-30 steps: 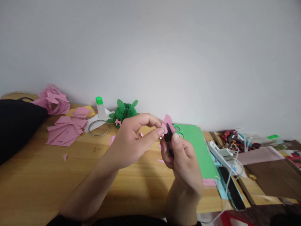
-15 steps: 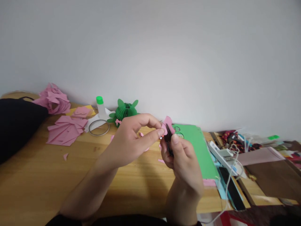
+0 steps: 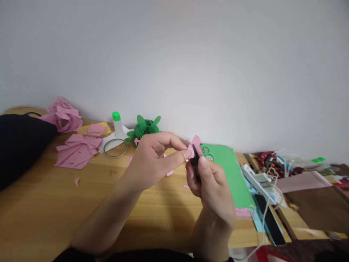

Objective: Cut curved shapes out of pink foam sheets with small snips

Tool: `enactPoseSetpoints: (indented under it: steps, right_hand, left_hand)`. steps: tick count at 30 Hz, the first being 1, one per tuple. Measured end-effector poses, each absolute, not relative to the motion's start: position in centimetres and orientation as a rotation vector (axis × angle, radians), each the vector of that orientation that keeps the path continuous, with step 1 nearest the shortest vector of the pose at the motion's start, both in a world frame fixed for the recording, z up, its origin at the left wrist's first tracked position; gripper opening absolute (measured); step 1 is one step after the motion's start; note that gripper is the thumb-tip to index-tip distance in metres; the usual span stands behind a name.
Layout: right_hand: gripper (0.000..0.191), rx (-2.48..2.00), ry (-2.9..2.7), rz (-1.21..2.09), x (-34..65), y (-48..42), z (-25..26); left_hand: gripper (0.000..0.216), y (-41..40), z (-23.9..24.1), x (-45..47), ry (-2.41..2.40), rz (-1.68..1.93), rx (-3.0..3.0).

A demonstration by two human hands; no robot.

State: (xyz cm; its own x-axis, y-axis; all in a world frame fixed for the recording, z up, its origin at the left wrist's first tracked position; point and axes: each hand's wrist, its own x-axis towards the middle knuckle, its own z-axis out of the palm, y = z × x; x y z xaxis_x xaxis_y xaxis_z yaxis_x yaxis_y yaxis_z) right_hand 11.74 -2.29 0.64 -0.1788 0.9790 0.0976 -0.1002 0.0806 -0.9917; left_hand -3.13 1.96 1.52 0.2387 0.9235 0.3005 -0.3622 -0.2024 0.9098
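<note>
Between its thumb and fingertips, my left hand (image 3: 152, 163) pinches a small piece of pink paper (image 3: 195, 139). My right hand (image 3: 214, 182) is closed around small black scissors (image 3: 195, 160), whose blades point up and lie against the paper; the handles are mostly hidden by my fingers. Both hands are raised above the wooden table (image 3: 109, 203). Behind my left hand stands a green folded-paper figure (image 3: 146, 128) with leaf-shaped pieces on top. A few pink paper scraps (image 3: 169, 173) lie beneath my hands, partly covered.
Folded pink paper (image 3: 77, 151), a metal ring (image 3: 115, 156) and a green-capped glue stick (image 3: 117, 123) are to the left. On the right are green sheets (image 3: 231, 171), a power strip (image 3: 259, 182) with a white cable and a phone (image 3: 269, 220). A dark bag (image 3: 21, 145) sits far left.
The pink paper has turned slightly against the scissor blades. Both hands stay in nearly the same place, and the view has shifted very little.
</note>
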Motion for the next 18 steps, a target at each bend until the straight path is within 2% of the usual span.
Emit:
enactPoseSetpoints:
  steps: [18]
  right_hand:
    - [0.044, -0.980, -1.466, 1.264, 12.3, -2.3, 1.0]
  left_hand:
    - [0.009, 2.2, 2.1, -4.4, 0.682, 1.195, 1.463]
